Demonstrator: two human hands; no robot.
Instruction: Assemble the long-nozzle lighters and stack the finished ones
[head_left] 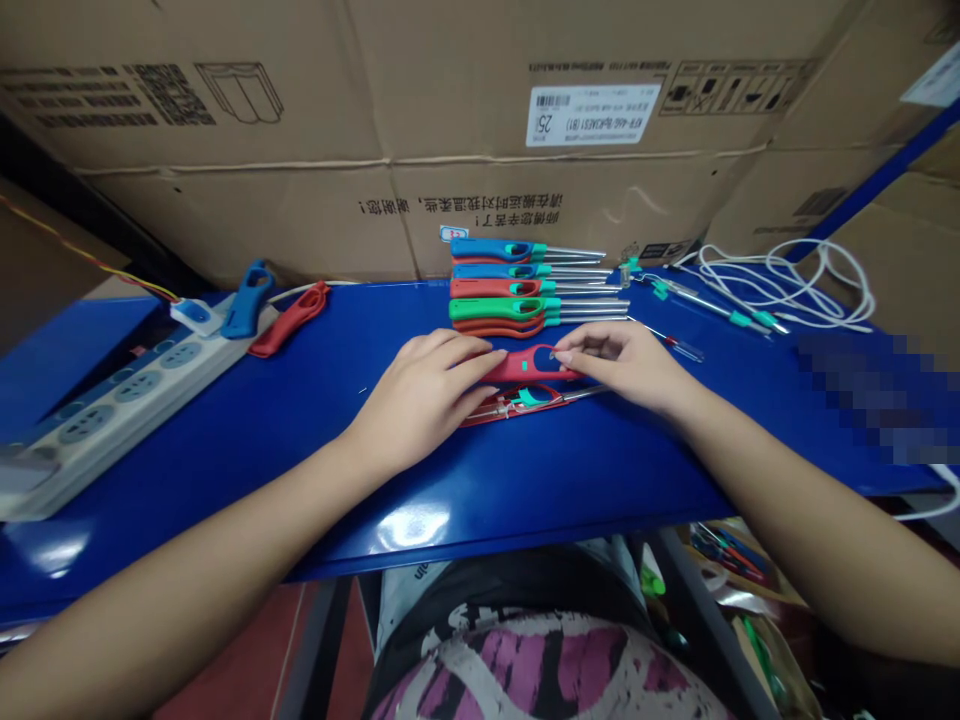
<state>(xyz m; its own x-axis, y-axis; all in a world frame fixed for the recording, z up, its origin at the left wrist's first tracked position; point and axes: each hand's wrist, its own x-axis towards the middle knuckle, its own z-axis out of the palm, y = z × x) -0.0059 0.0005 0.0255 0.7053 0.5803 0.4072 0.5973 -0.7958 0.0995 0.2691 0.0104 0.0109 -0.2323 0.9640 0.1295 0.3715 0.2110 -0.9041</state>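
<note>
A red lighter shell half [517, 368] is held between both hands, just above the blue table. My left hand [431, 390] has its fingers closed on the shell's left end. At its right end, my right hand [619, 362] pinches near the finger loop, fingertips together. Directly below lies an opened red lighter [499, 408] with a teal trigger, inner parts showing and a metal tube pointing right. Behind the hands, several assembled lighters [495, 310] in blue, red and green are stacked in a row, tubes to the right.
On the left are a white power strip [124, 385], a blue shell [247, 300] and a red shell [289, 320]. A screwdriver [679, 348], metal tubes with teal parts [712, 305] and a white cable [817, 315] lie right. Cardboard [285, 215] stands behind.
</note>
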